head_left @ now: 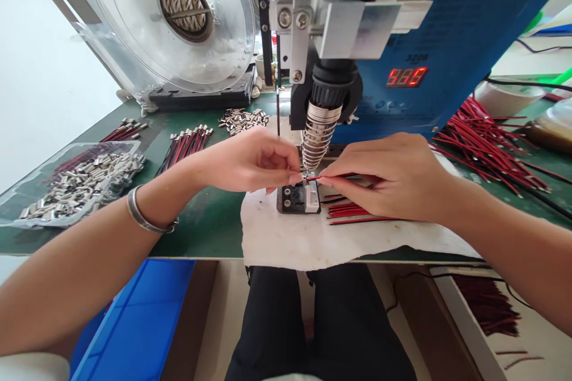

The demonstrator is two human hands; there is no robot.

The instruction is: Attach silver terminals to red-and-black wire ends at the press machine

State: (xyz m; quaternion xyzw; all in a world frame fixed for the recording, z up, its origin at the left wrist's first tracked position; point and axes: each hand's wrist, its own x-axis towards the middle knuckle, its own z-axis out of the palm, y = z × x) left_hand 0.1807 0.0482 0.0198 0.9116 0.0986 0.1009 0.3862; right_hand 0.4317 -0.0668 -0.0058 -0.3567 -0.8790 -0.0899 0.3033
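My left hand (250,158) is pinched shut at the small metal fixture (298,197) under the soldering iron tip (318,137); what its fingertips hold is too small to name. My right hand (388,175) comes in from the right, fingers pressed together on a thin red wire (333,177) whose end points at the fixture. The two hands almost meet there. A few more red wires (353,212) lie on the white cloth (290,238) beneath my right hand.
A blue machine (460,30) with a red digital readout (406,77) stands behind. A clear tray of small metal sleeves (75,181) sits left. Bundles of red wires (185,143) lie at the back, a big pile of red wires (487,137) right. A blue bin (138,321) is below the table edge.
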